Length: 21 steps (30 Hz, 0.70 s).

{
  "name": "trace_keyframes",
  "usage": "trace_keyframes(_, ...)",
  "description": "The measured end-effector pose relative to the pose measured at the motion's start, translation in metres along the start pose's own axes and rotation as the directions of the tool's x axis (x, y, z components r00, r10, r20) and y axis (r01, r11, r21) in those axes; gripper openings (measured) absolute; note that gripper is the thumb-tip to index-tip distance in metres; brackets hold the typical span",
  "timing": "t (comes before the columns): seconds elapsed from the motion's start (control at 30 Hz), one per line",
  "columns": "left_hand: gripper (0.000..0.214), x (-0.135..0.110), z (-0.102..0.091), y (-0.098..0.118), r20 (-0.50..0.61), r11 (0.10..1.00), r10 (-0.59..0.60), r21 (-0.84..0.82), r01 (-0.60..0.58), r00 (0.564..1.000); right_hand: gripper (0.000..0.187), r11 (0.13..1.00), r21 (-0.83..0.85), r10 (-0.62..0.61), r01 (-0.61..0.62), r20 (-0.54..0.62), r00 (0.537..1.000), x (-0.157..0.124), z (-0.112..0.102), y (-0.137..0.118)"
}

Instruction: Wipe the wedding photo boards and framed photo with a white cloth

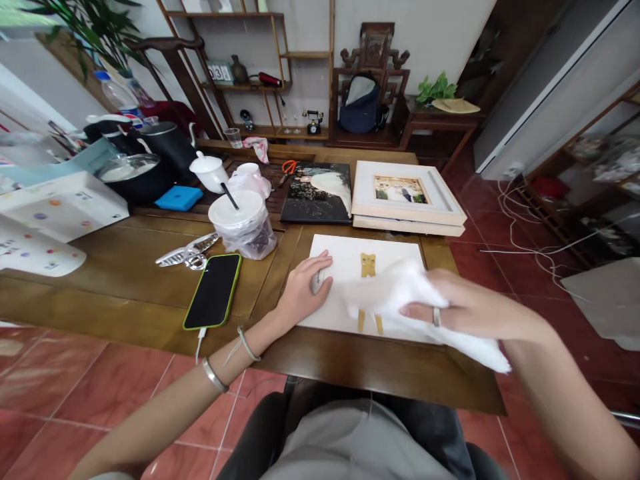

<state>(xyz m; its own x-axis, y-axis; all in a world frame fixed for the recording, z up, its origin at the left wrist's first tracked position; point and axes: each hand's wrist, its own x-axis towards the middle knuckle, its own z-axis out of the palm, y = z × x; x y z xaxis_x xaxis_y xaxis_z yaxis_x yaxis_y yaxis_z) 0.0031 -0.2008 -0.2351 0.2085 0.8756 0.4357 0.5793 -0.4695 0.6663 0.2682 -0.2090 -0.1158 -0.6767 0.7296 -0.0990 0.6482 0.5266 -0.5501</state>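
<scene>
A white board (335,312) lies flat at the table's front edge, with brass-coloured metal fittings (368,261) on its upward face. It looks like the back of a picture frame. My left hand (306,287) rests on the board's left side, fingers stretched out and holding nothing. In my right hand (450,300), which wears a ring, is a crumpled white cloth or tissue (400,283), pressed over the board's middle and right. The cloth covers part of the fittings and is blurred by motion. Its loose end hangs over the board's lower right corner.
Behind the board are a dark wedding photo panel (320,193) and stacked white picture frames (350,169). To the left lie a phone (213,291) on a cable, silvery packaging (187,253) and a lidded cup with a straw (243,223). Orange-handled scissors (289,168) lie farther back.
</scene>
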Motion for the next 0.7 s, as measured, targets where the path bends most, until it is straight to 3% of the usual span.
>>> trace_keyframes(0.07, 0.029, 0.000, 0.000, 0.001, -0.006, 1.000, 0.004, -0.017, -0.004, 1.000, 0.014, 0.989, -0.121, 0.054, -0.080, -0.203, 0.978, 0.010, -0.009, 0.001)
trace_keyframes(0.17, 0.025, 0.000, -0.001, 0.001, -0.005, 0.999, 0.004, -0.036, -0.005, 1.000, 0.017, 0.900, -0.374, 0.024, -0.223, -0.468, 0.883, 0.038, -0.010, -0.010)
trace_keyframes(0.23, 0.015, 0.000, -0.003, 0.000, -0.029, 1.000, -0.015, -0.025, 0.014, 0.999, 0.029, 0.867, -0.462, -0.039, -0.187, -0.438, 0.898, 0.063, -0.001, -0.021)
trace_keyframes(0.33, 0.024, -0.002, -0.005, -0.001, -0.105, 0.991, -0.094, 0.084, 0.103, 0.990, 0.031, 0.839, -0.544, -0.155, 0.035, -0.177, 0.972, 0.100, 0.022, -0.031)
trace_keyframes(0.43, 0.037, -0.003, -0.005, -0.004, -0.142, 0.963, -0.144, 0.209, 0.171, 0.979, 0.030, 0.815, -0.577, -0.087, 0.050, -0.037, 0.995, 0.115, 0.039, -0.025)
trace_keyframes(0.53, 0.037, -0.006, -0.004, -0.005, -0.134, 0.945, -0.159, 0.268, 0.190, 0.978, 0.032, 0.798, -0.601, 0.015, -0.047, -0.057, 0.998, 0.098, 0.038, -0.003)
trace_keyframes(0.7, 0.053, -0.011, -0.005, 0.000, -0.106, 0.931, -0.229, 0.266, 0.250, 0.968, 0.035, 0.765, -0.606, 0.116, -0.219, -0.204, 0.972, 0.036, 0.022, 0.037)
